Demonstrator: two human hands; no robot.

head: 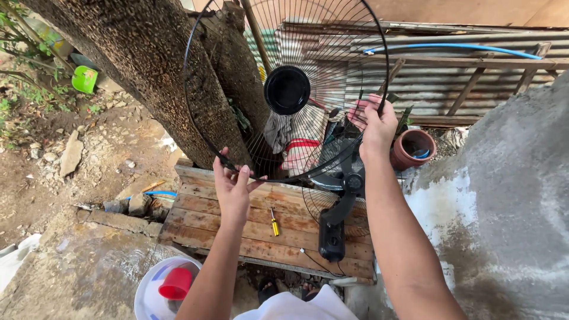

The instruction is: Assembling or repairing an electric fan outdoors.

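I hold a round black wire fan guard up in front of me, its solid black hub in the middle. My left hand grips the guard's lower left rim. My right hand grips its right rim. Below the guard, the rest of the black fan, with its rear grille, motor and base, lies on a weathered wooden pallet. A yellow-handled screwdriver lies on the pallet between my arms.
A thick tree trunk rises at left behind the guard. A rough concrete block fills the right. A terracotta pot stands by corrugated metal sheets. A white bucket with a red cup sits at bottom left.
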